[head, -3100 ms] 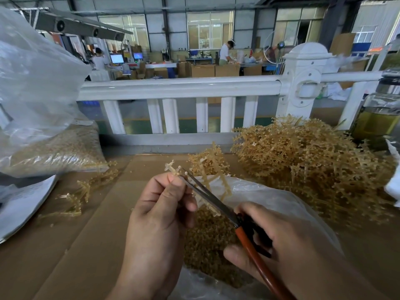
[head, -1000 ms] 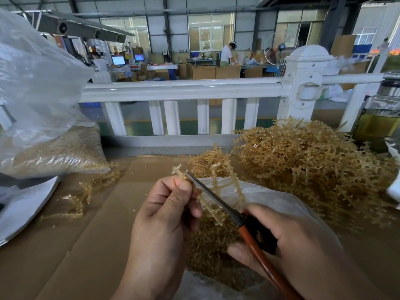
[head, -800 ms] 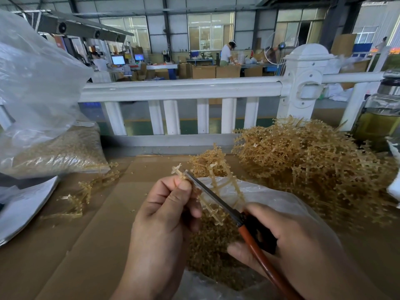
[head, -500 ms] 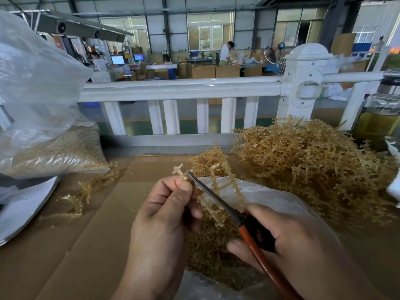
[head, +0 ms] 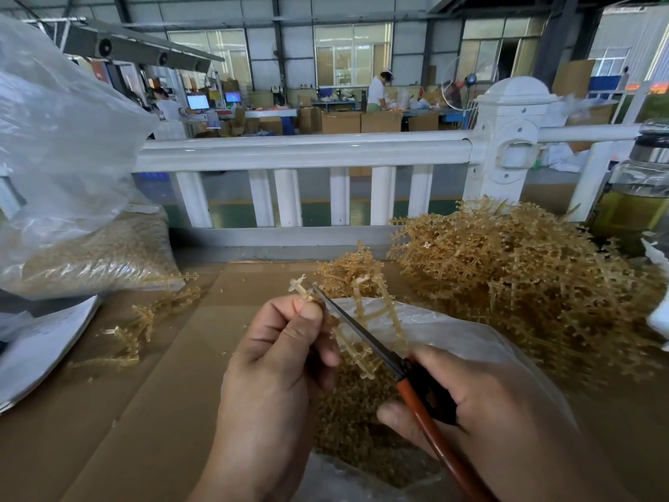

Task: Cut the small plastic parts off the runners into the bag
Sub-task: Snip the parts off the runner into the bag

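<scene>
Runner is hanging lower than three seconds ago, over bag at 6 o'clock | left hand pinching its stem, seemingly light, stiff, brittle | right hand gripping scissors

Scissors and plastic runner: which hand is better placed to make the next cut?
Right. The right hand grips the scissors, blades at the runner above the bag; the left hand pinches the runner and only steadies it.
</scene>
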